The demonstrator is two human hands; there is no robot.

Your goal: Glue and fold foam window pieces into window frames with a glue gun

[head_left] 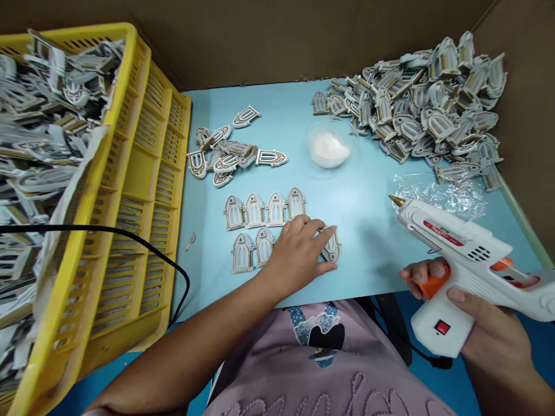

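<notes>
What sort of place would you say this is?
Probably a craft or assembly workstation: the right hand holds a glue gun, a yellow crate brims with small window-shaped pieces, and more are heaped on the blue table.

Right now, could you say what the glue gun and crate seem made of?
The glue gun has a satin, vented white body, likely moulded plastic; its shiny golden nozzle may be brass. The yellow crate looks like plastic too, with slotted walls.
</notes>
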